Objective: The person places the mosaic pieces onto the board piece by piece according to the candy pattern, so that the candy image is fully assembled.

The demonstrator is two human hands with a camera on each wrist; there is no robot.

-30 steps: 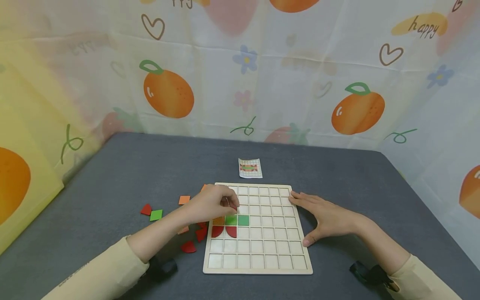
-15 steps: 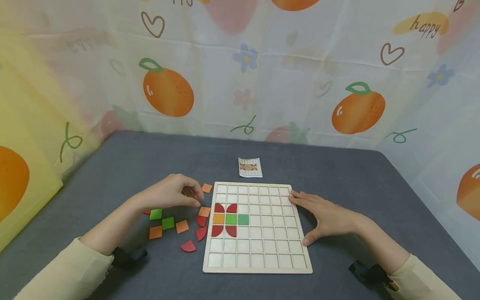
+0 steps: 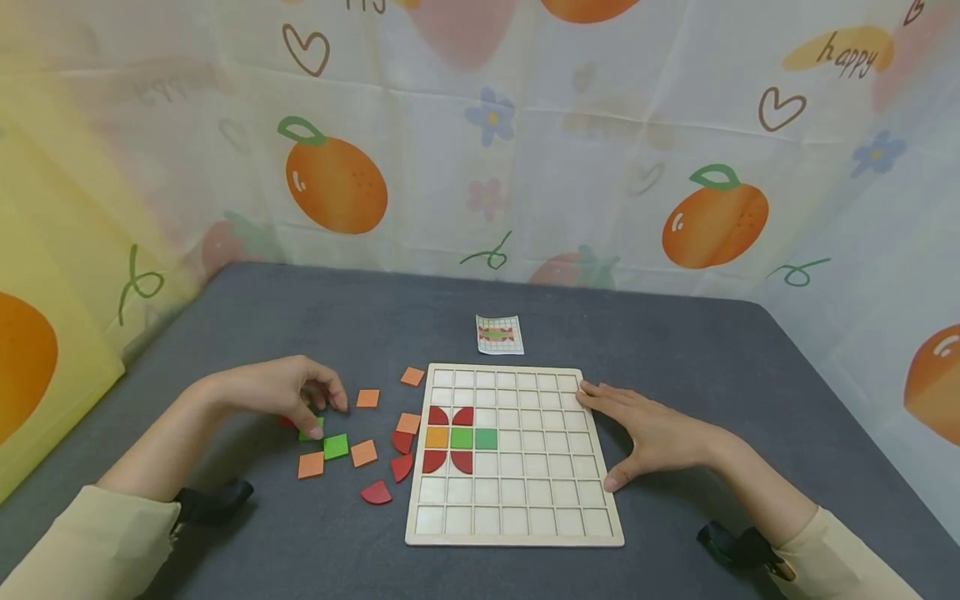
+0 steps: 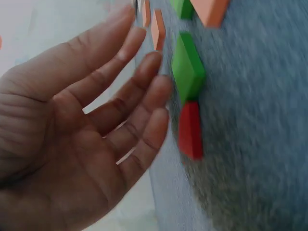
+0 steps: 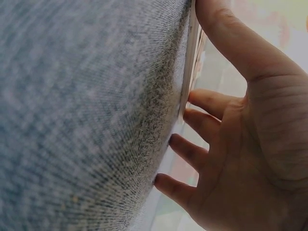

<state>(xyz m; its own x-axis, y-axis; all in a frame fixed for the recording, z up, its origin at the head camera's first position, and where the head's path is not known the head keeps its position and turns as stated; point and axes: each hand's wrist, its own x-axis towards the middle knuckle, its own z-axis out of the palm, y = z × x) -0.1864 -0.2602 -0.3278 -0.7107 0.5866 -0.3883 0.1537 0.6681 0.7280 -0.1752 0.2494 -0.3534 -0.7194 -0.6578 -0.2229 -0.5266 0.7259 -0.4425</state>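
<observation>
My left hand (image 3: 288,390) hovers over the loose pieces left of the board, its fingers relaxed and holding nothing. Just beyond its fingertips in the left wrist view lie a green square tile (image 4: 187,70) and a red quarter-round piece (image 4: 191,130). My right hand (image 3: 651,433) rests along the right edge of the wooden grid board (image 3: 525,500), thumb and fingers spread and touching its rim. On the board's left side sit several red quarter-round pieces (image 3: 462,462), an orange square (image 3: 437,437), a green square (image 3: 462,437) and a darker green square (image 3: 486,439).
Between left hand and board lie orange tiles (image 3: 363,453), another bright green tile (image 3: 336,447) and loose red quarter-rounds (image 3: 377,492). A small pattern card (image 3: 499,335) lies behind the board on the dark grey table (image 3: 637,333). A printed cloth (image 3: 570,167) hangs behind.
My left hand has left a red quarter-round piece on the board and moved left to the green tile among the loose pieces. The right hand has stayed at the board's edge.
</observation>
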